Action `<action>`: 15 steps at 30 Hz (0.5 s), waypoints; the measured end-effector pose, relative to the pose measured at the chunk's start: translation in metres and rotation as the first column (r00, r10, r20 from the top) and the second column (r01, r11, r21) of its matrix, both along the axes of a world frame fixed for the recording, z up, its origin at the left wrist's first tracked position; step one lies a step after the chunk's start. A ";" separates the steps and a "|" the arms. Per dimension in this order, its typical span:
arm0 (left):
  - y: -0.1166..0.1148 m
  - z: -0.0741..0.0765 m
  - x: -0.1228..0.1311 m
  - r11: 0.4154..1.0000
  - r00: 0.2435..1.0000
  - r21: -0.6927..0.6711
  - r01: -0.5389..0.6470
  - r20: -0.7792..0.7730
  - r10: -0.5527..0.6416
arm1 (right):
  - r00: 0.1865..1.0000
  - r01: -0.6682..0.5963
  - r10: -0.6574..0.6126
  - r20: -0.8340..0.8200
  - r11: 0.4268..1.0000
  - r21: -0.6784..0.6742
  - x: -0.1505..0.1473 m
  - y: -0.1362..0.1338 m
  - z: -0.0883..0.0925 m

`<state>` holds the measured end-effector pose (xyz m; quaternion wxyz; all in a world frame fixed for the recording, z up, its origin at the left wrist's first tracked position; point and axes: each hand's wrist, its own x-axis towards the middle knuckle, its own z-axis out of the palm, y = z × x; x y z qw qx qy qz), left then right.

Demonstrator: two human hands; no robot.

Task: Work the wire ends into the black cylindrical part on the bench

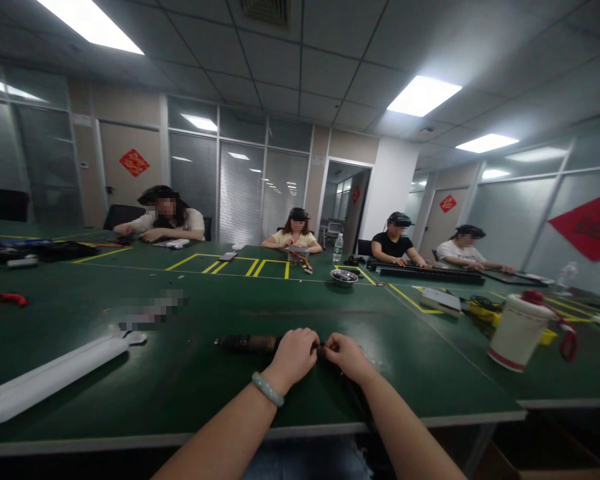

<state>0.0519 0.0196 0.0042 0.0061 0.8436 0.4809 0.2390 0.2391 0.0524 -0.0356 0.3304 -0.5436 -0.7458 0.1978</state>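
Note:
On the green table in front of me lies a dark, worn electric screwdriver [250,344], its narrow tip toward the left. My left hand [296,357] is closed over its rear end, and a bracelet circles that wrist. Close beside it, my right hand [347,355] pinches the dark cord [356,390] where it meets the tool. From there the cord runs down toward the table's front edge, partly behind my right forearm. Fingertips of both hands almost meet, so the joint between tool and cord is mostly hidden.
A long white box [55,377] lies at left near a red curved object [3,302]. A metal bowl [344,277], a water bottle [338,248] and a white lidded mug [520,332] stand farther off and right. Several people work across the green table [190,400].

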 end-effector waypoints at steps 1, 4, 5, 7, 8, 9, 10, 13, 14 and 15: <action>0.000 0.001 0.000 1.000 1.000 -0.002 -0.003 0.002 0.003 | 1.000 0.002 -0.002 0.001 1.000 -0.007 0.000 0.000 0.000; -0.001 0.001 0.000 1.000 1.000 -0.002 -0.007 0.005 0.007 | 1.000 0.002 -0.002 0.008 0.999 -0.033 -0.001 -0.002 0.002; -0.001 0.001 0.000 1.000 1.000 0.001 -0.006 0.006 0.006 | 1.000 0.005 -0.005 0.014 0.999 -0.033 -0.002 -0.003 0.003; 0.000 0.001 0.000 1.000 1.000 0.009 -0.005 0.008 0.005 | 0.999 0.016 -0.016 0.032 1.000 -0.021 -0.002 -0.004 0.004; 0.000 0.000 0.000 1.000 1.000 0.013 -0.005 0.011 0.005 | 0.999 0.022 -0.021 0.041 1.000 -0.020 -0.002 -0.005 0.005; 0.001 -0.001 0.000 1.000 1.000 0.017 -0.003 0.016 0.003 | 0.998 0.028 -0.027 0.054 0.999 -0.025 -0.003 -0.005 0.006; 0.001 -0.002 -0.001 1.000 1.000 0.021 0.001 0.023 -0.002 | 0.997 0.034 -0.032 0.071 0.999 -0.033 -0.003 -0.006 0.007; 0.003 -0.004 -0.003 0.999 0.999 0.033 0.019 0.049 -0.020 | 0.986 0.066 -0.063 0.157 0.998 -0.014 -0.006 -0.009 0.013; 0.004 -0.005 -0.003 0.999 0.998 0.038 0.021 0.055 -0.023 | 0.979 0.079 -0.079 0.188 0.997 0.008 -0.008 -0.010 0.015; 0.004 -0.006 -0.004 0.999 0.998 0.041 0.024 0.057 -0.026 | 0.972 0.092 -0.097 0.216 0.995 0.032 -0.010 -0.011 0.016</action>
